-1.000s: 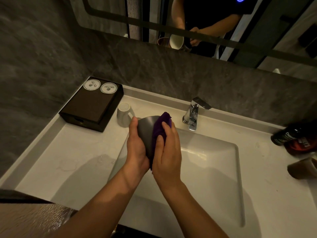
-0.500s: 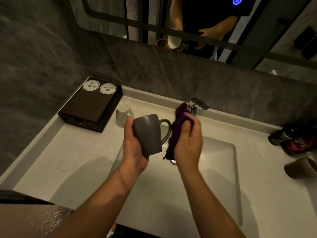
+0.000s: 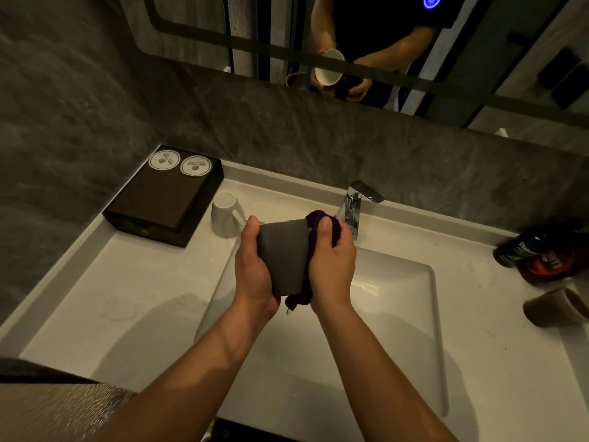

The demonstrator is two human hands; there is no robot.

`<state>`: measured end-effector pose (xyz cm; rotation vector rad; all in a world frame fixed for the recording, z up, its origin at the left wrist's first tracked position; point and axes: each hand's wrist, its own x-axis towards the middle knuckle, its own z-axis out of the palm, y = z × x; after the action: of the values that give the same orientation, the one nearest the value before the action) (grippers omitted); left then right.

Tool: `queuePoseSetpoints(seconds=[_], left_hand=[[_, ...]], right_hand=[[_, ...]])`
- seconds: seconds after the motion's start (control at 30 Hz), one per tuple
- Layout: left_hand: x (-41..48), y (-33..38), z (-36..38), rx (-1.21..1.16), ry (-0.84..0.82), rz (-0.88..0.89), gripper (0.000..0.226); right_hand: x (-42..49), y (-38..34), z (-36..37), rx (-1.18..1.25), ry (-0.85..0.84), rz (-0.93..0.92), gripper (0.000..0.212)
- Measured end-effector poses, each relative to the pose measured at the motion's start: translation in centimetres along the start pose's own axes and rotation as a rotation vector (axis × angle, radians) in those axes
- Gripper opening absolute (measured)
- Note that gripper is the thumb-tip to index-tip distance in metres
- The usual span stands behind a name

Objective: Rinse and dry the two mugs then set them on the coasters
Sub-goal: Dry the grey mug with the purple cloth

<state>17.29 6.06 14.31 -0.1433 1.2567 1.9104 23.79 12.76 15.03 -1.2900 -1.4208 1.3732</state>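
Observation:
Over the sink basin point(image 3: 398, 282) my left hand point(image 3: 255, 269) grips a dark grey mug point(image 3: 283, 253), its mouth turned away from me. My right hand point(image 3: 331, 260) presses a purple cloth point(image 3: 315, 224) against the mug's right side; the mug's handle is hidden under it. A white mug point(image 3: 224, 215) stands upside down on the counter, left of the grey one. Two round white coasters point(image 3: 162, 161) point(image 3: 196, 165) lie on the far end of a dark brown box point(image 3: 165, 199) in the back left corner.
A chrome tap point(image 3: 355, 208) rises right behind my right hand. At the right edge lie a dark bottle point(image 3: 522, 250) on its side and a tipped brown cup point(image 3: 554, 307). Above the grey stone wall, a mirror point(image 3: 366, 43) reflects the person and mug.
One second ago the cloth was against the mug; half a second ago my right hand held it apart, handle showing. Now the cloth is pressed back on the mug's right side.

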Motion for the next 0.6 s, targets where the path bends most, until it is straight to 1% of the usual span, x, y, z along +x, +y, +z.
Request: queuePoseSetpoints(seconds=[0.1, 0.13, 0.23, 0.3, 0.33, 0.4, 0.43, 0.47, 0.53, 0.6], left_hand=[[-0.1, -0.6, -0.2, -0.062, -0.007, 0.000, 0.068], [-0.1, -0.8, -0.2, -0.075, -0.005, -0.006, 0.065], [0.2, -0.7, -0.3, 0.009, 0.062, 0.032, 0.067], [0.2, -0.5, 0.0, 0.111, 0.100, 0.093, 0.062], [0.2, -0.5, 0.1, 0.158, 0.073, 0.127, 0.062], [0.1, -0.7, 0.3, 0.216, -0.047, 0.179, 0.066], [-0.1, -0.6, 0.5, 0.224, -0.098, 0.190, 0.062], [-0.1, -0.5, 0.6, 0.222, -0.129, 0.189, 0.053], [0.2, -0.3, 0.5, 0.175, -0.155, 0.144, 0.034], [0.3, -0.1, 0.6, 0.119, -0.164, 0.084, 0.020]], right_hand=[[-1.1, 0.6, 0.2, 0.047, 0.034, 0.019, 0.016], [-1.4, 0.7, 0.2, 0.056, 0.047, 0.014, 0.016], [-2.2, 0.9, 0.0, 0.073, 0.086, -0.038, 0.021], [-2.2, 1.1, -0.1, 0.051, 0.104, -0.094, 0.026], [-2.1, 1.3, -0.2, 0.026, 0.117, -0.143, 0.028], [-2.2, 1.6, -0.1, -0.034, 0.126, -0.277, 0.032], [-2.3, 1.8, 0.0, -0.049, 0.119, -0.331, 0.032], [-2.5, 1.9, 0.0, -0.053, 0.106, -0.367, 0.032], [-2.9, 2.1, -0.1, -0.023, 0.057, -0.383, 0.029], [-3.2, 1.8, -0.4, 0.072, -0.011, -0.297, 0.027]])
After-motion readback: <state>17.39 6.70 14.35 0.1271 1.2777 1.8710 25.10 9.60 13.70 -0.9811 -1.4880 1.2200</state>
